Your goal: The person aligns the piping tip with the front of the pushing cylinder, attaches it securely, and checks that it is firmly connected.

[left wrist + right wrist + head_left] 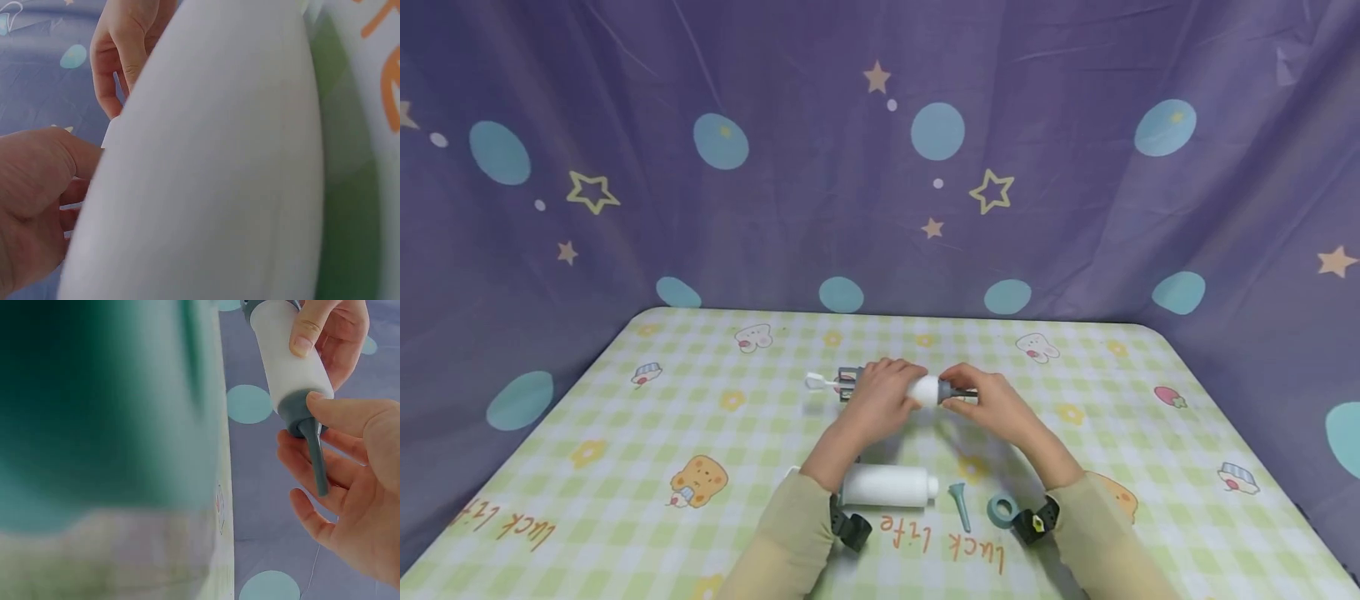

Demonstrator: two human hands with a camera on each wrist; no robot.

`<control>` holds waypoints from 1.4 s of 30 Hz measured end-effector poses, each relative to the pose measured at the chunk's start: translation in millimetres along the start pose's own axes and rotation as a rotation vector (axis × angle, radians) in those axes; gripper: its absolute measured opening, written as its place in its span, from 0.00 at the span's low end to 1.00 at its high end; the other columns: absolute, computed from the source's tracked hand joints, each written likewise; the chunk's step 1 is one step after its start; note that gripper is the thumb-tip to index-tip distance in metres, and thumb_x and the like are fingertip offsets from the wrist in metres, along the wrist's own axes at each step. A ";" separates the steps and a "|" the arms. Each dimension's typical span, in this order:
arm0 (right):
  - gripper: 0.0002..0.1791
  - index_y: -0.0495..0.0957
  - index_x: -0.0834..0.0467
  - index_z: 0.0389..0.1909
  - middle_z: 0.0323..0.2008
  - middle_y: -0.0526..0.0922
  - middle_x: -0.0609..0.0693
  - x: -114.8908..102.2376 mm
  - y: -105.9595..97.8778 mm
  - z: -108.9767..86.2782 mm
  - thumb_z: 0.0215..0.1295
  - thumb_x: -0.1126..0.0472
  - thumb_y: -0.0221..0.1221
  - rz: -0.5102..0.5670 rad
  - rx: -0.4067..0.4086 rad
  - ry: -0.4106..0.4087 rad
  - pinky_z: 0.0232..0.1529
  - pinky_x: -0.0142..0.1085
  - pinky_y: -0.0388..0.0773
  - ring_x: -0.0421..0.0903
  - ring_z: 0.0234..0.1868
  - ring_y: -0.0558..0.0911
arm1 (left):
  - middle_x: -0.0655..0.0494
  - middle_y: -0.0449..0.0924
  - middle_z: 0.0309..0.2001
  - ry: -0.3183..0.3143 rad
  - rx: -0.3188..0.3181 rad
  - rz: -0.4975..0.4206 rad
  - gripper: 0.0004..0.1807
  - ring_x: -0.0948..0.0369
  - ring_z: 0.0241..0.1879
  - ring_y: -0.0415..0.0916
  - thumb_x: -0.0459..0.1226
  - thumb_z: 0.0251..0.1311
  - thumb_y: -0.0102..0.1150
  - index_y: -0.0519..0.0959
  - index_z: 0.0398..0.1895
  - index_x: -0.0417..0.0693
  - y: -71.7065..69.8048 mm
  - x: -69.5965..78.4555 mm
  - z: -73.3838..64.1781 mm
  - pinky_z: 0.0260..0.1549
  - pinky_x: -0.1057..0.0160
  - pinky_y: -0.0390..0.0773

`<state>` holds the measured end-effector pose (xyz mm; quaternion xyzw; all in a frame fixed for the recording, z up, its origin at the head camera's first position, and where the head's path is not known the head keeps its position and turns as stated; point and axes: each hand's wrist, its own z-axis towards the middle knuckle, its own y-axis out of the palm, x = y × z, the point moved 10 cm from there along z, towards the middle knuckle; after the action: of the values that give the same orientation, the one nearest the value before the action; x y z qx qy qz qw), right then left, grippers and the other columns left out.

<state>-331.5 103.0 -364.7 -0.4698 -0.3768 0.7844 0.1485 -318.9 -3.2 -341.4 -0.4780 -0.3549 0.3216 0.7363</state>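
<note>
In front of me a white cylindrical bottle (pixel 922 391) lies sideways between both hands. My left hand (pixel 882 397) grips its body, with the thumb along the white wall (pixel 281 365). At the other end my right hand (pixel 997 405) pinches the grey-blue cap (pixel 294 407) between thumb and fingers. A long thin grey-blue spout (pixel 317 459) points out of that cap past the right fingers. Beyond the left hand show a grey slotted piece (pixel 847 384) and a white stick with a flat end (pixel 816 381); the left hand hides how they join the bottle.
Nearer me lies a second white bottle (pixel 887 486), large in the left wrist view. Right of it are a loose teal tapered spout (pixel 959 505) and a teal ring (pixel 1002 510), which fills much of the right wrist view. A patterned cloth (pixel 700 417) covers the table.
</note>
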 end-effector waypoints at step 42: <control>0.23 0.73 0.59 0.50 0.42 0.81 0.52 16.4 8.0 -1.5 0.56 0.53 0.61 -0.182 -0.141 0.075 0.43 0.41 0.75 0.48 0.41 0.79 | 0.50 0.74 0.53 -0.069 -0.110 0.009 0.24 0.53 0.54 0.69 0.41 0.54 0.61 0.73 0.55 0.45 26.8 0.5 -4.4 0.55 0.54 0.65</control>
<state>-337.7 107.9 -381.2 -0.4717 -0.4663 0.7212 0.1999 -318.5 4.2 -367.6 -0.5078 -0.3950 0.3214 0.6949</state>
